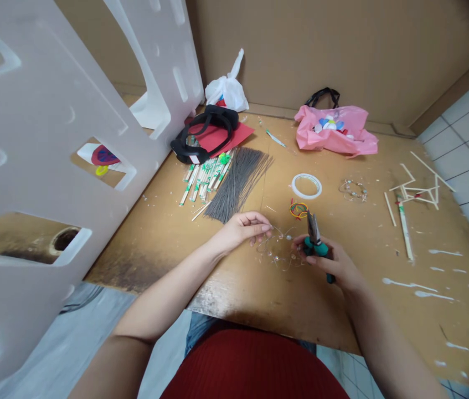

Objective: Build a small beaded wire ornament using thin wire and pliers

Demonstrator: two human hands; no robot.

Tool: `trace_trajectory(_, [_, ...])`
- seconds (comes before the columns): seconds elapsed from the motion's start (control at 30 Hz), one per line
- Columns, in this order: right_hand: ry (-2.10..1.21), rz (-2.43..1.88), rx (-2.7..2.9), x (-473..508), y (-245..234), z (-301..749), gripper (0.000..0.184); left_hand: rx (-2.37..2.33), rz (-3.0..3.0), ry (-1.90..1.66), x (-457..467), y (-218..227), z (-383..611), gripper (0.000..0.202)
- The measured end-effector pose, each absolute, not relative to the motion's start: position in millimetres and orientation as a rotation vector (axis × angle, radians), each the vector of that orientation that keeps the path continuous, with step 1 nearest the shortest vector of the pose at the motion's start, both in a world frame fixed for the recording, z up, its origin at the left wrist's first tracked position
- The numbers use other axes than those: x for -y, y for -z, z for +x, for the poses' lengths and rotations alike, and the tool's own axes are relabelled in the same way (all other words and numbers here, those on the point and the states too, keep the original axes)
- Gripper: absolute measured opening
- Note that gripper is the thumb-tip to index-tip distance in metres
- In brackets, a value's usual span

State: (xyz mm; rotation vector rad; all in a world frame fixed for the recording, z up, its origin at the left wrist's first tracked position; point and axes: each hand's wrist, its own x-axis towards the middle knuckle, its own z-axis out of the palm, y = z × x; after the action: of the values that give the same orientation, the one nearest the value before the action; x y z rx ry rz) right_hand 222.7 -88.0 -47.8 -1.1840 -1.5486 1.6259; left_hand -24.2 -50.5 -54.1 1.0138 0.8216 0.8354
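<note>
My left hand (251, 227) pinches one end of a thin, looped wire strung with small clear beads (276, 258). On the other side of the wire, my right hand (329, 259) is wrapped round a pair of pliers (316, 244) with dark jaws and green-and-black handles. The jaws point up and away from the wire. Fingertips of the right hand also seem to touch the wire's right side, though the pliers partly hide this. Just beyond the hands lie coloured rubber bands (298, 209) and a roll of white tape (307, 186).
Grey wires (238, 185) lie beside wrapped chopsticks (205, 180), with a black headset (205, 133) behind. At the back are a white bag (226, 91) and a pink bag (336, 136) of bottle caps. A beaded wire ring (354, 190) and a stick frame (419, 194) lie right. A white plastic panel (105, 111) stands left.
</note>
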Motion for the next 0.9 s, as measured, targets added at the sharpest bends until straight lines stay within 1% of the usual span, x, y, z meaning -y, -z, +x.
trace_trajectory(0.27, [-1.556,-1.243,1.648,91,41,217,0.031,-0.851,1.096,-0.826,54,53,-22,0.026])
trace_trajectory(0.47, [-1.476,-1.282,1.734,97,36,212,0.030,-0.911,1.281,-0.856,61,54,-16,0.025])
trace_trajectory(0.7, [-1.438,-1.260,1.787,97,39,212,0.029,-0.988,1.471,-0.902,64,54,-14,0.019])
trace_trajectory(0.9, [-1.417,-1.274,1.823,97,39,210,0.030,-0.984,1.859,-0.961,66,55,-14,0.007])
